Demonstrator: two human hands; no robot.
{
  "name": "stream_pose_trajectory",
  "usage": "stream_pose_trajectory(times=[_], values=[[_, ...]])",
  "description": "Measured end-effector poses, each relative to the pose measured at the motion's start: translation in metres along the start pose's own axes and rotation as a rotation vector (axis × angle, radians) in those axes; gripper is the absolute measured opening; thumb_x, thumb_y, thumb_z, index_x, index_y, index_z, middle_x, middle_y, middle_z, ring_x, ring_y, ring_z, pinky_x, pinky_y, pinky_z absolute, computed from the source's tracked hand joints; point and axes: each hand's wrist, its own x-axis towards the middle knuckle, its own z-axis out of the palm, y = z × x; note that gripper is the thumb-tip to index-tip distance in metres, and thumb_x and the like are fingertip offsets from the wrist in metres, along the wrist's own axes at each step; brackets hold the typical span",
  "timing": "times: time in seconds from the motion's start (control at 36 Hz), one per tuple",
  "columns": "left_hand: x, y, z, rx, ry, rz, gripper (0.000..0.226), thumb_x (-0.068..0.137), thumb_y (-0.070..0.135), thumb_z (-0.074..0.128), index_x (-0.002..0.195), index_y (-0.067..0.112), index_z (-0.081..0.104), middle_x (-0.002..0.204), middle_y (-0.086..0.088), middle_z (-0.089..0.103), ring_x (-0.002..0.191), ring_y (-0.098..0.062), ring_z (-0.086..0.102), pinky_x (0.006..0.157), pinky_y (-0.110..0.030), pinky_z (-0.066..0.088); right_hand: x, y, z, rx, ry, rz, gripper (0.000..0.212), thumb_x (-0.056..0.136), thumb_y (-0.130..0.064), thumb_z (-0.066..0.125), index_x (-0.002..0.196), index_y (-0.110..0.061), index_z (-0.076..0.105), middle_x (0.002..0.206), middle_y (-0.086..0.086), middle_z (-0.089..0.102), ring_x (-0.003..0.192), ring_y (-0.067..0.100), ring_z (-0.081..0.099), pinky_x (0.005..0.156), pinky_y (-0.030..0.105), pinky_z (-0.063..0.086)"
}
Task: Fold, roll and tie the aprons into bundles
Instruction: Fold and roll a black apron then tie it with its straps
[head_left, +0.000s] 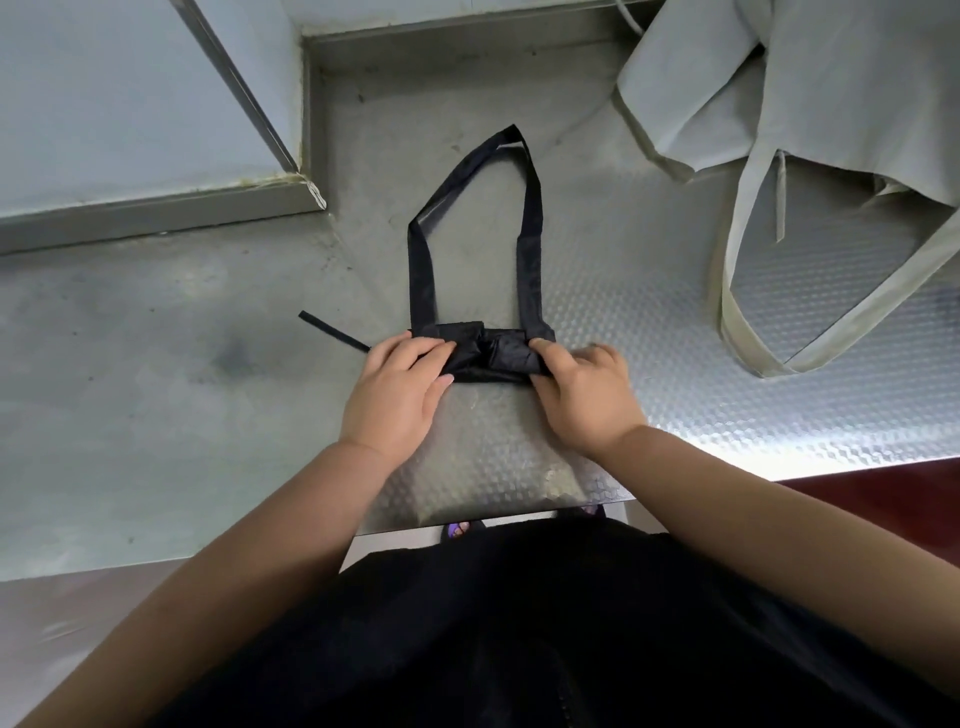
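A black apron (491, 353) lies rolled into a short bundle on the steel table (649, 332), in the middle of the head view. Its neck loop (530, 228) stretches away from me across the table. One thin black tie (332, 330) trails out to the left. My left hand (400, 384) grips the roll's left end, fingers curled over the top. My right hand (582, 389) grips the right end, thumb and fingers wrapped round the fabric. The other tie is hidden.
A pale grey apron (810, 104) lies loosely spread at the far right, its loop strap (737, 291) hanging toward me. A raised steel ledge (156, 213) and wall panel bound the left back. The table's front edge (519, 519) runs just before my body.
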Motion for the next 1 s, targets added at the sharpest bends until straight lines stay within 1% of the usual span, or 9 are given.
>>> stream_pose_trajectory(times=[0.11,0.19,0.31,0.39,0.58,0.67,0.78,0.92,1.0], values=[[0.004,-0.002,-0.008,-0.018,-0.102,-0.01,0.05,0.082,0.041,0.066,0.123,0.013,0.061,0.117,-0.001,0.06,0.112,-0.022,0.036,0.092,-0.039,0.045,0.01,-0.004,-0.01,0.204,-0.031,0.032,0.038,0.099,-0.02,0.041,0.136,-0.013,0.046,0.101,0.013,0.067,0.107,0.034,0.053,0.105,0.032,0.024],[0.009,-0.001,-0.012,-0.071,-0.165,-0.068,0.06,0.075,0.036,0.077,0.127,0.013,0.059,0.123,-0.001,0.058,0.117,-0.027,0.039,0.097,-0.039,0.041,0.016,-0.004,-0.021,0.365,-0.074,0.109,0.037,0.098,-0.02,0.043,0.134,-0.014,0.049,0.108,0.012,0.066,0.105,0.031,0.057,0.083,0.025,0.035],[0.018,0.001,-0.018,-0.012,-0.074,-0.051,0.041,0.078,0.008,0.07,0.118,0.01,0.064,0.114,-0.005,0.064,0.11,-0.033,0.05,0.094,-0.045,0.043,0.023,-0.007,-0.037,0.572,-0.185,0.221,0.023,0.096,-0.02,0.044,0.109,-0.018,0.062,0.083,-0.001,0.066,0.086,0.018,0.061,0.063,0.023,0.04],[0.026,0.006,-0.024,-0.028,-0.126,-0.117,0.027,0.083,0.025,0.068,0.108,0.013,0.067,0.105,-0.002,0.063,0.108,-0.028,0.049,0.089,-0.034,0.029,0.025,-0.005,-0.049,0.633,-0.255,0.266,0.013,0.092,-0.021,0.052,0.089,-0.016,0.064,0.076,-0.004,0.066,0.071,0.011,0.057,0.058,0.018,0.038],[0.041,0.017,-0.05,-0.665,-0.154,-0.524,0.017,0.067,0.024,0.084,0.077,0.027,0.071,0.078,0.003,0.071,0.07,-0.007,0.061,0.068,-0.021,0.045,0.031,-0.007,-0.068,0.524,-0.275,0.166,0.023,0.076,-0.03,0.077,0.069,-0.027,0.055,0.065,-0.011,0.055,0.061,0.004,0.051,0.049,0.01,0.035],[0.047,0.026,-0.057,-0.769,-0.07,-0.62,0.017,0.066,0.023,0.084,0.076,0.027,0.071,0.075,0.007,0.07,0.066,-0.001,0.061,0.063,-0.015,0.046,0.034,-0.009,-0.072,0.564,-0.152,0.187,0.014,0.08,-0.032,0.074,0.086,-0.023,0.066,0.071,-0.014,0.058,0.067,0.004,0.053,0.057,0.014,0.038],[0.054,0.039,-0.058,-0.818,0.017,-0.708,0.023,0.067,0.027,0.084,0.083,0.021,0.07,0.078,0.01,0.07,0.067,0.002,0.062,0.059,-0.011,0.047,0.038,-0.014,-0.079,0.561,-0.163,0.18,0.032,0.083,-0.032,0.07,0.111,-0.018,0.066,0.1,-0.004,0.068,0.092,0.013,0.061,0.08,0.022,0.044],[0.056,0.046,-0.053,-0.752,0.118,-0.8,0.049,0.061,0.039,0.085,0.098,0.02,0.059,0.093,0.011,0.066,0.088,-0.008,0.064,0.075,-0.025,0.05,0.04,-0.017,-0.08,0.644,-0.185,0.198,0.026,0.085,-0.033,0.067,0.106,-0.018,0.068,0.1,-0.002,0.07,0.097,0.016,0.063,0.089,0.03,0.049],[0.06,0.053,-0.055,-0.623,0.106,-0.806,0.053,0.062,0.046,0.082,0.094,0.024,0.047,0.092,0.01,0.06,0.091,-0.014,0.061,0.081,-0.032,0.05,0.041,-0.018,-0.083,0.643,-0.146,0.197,0.02,0.086,-0.033,0.065,0.098,-0.016,0.065,0.09,-0.004,0.067,0.091,0.016,0.062,0.079,0.027,0.048]])
